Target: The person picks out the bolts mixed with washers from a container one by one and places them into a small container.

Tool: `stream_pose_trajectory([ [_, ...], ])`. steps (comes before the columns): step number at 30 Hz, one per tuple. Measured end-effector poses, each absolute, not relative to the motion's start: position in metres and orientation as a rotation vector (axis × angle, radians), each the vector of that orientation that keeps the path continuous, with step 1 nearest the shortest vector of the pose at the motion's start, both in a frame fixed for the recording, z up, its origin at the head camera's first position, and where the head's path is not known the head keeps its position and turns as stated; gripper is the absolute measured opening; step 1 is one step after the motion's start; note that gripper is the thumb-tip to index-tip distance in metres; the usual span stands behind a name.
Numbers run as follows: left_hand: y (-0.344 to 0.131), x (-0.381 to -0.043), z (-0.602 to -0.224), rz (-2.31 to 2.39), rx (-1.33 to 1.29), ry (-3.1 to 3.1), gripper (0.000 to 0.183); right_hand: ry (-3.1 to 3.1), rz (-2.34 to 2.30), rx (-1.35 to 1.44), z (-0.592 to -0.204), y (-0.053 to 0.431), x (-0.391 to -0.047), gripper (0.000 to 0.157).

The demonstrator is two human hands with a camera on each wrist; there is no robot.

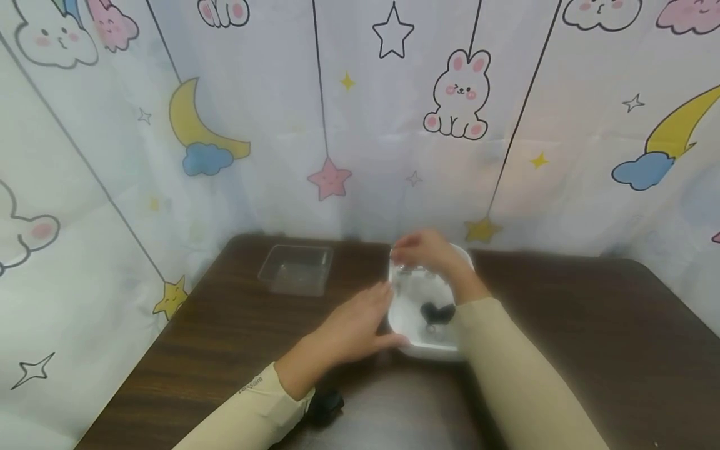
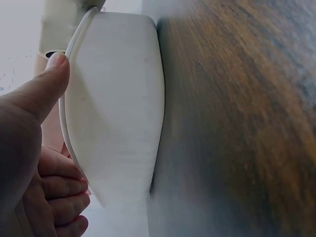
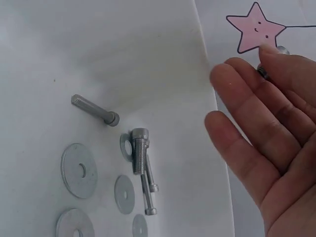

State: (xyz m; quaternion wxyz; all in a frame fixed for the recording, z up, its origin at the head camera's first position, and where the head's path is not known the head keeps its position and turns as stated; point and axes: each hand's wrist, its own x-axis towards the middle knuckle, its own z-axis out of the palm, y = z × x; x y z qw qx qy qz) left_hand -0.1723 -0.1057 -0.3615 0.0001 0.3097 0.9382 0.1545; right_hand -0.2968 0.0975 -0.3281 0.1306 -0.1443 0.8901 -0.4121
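Note:
The white tray (image 1: 402, 322) stands on the table under both hands. My left hand (image 1: 357, 325) rests along its left side, thumb spread toward the near corner; in the left wrist view the thumb tip touches the rim of the tray (image 2: 116, 98), with the fingertips farther along it. Over the tray's far end, my right hand (image 1: 427, 253) pinches a socket-head bolt (image 3: 262, 72), partly hidden, between thumb and fingers. Inside the tray lie another bolt (image 3: 96, 110), a thick bolt (image 3: 140, 153) over thinner ones, and several flat washers (image 3: 79, 170).
A clear plastic container (image 1: 298, 272) sits left of the tray on the dark wooden table (image 1: 562, 325). A printed curtain (image 1: 382, 125) hangs behind the table's far edge. Dark wrist cameras show at the left cuff (image 1: 325, 407) and the right wrist (image 1: 436, 314).

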Motion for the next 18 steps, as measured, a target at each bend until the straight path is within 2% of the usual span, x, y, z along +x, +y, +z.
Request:
stream_pose_trajectory([
  [5,-0.108,-0.172,-0.361,0.522,0.974,2.942,0.098,2.619,-1.267,-0.442,-0.325,0.096,-0.294,0.045],
  [10,-0.124,-0.176,-0.357,0.599,0.935,2.977,0.094,2.634,-1.355,-0.492,-0.321,0.092,-0.294,0.040],
  [18,-0.189,-0.193,-0.345,0.765,0.913,3.196,0.068,2.613,-1.454,-0.534,-0.311,0.083,-0.291,0.033],
])
